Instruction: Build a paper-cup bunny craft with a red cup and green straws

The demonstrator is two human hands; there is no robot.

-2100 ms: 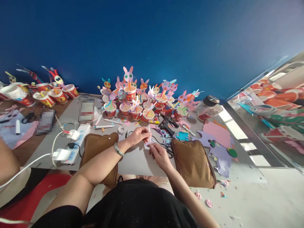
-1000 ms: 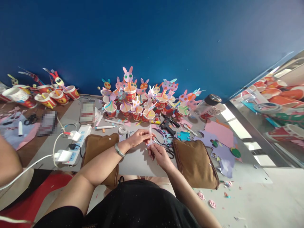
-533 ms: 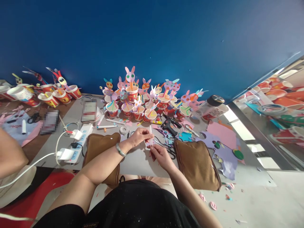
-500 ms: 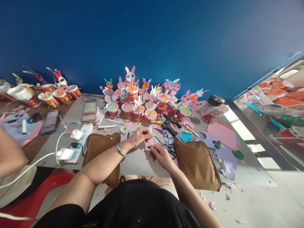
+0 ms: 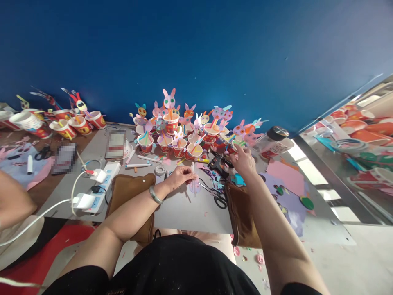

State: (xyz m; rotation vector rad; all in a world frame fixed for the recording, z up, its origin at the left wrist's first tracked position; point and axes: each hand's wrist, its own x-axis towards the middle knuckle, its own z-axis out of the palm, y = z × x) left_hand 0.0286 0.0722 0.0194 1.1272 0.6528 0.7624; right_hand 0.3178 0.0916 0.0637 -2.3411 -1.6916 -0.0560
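Grey table against a blue wall; scissors as reference. Left of them: my left hand, thumb and finger pinched tight on the pale stick, lilac paper at its lower part. Change: my right hand came off the stick and is now beyond the scissors, to their right, near the glue gun. Fingers curled, can't tell if holding anything. Left alone carries the piece.

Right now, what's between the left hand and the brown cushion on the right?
The head view shows a pale purple piece the left hand pinches, then scissors on the table.
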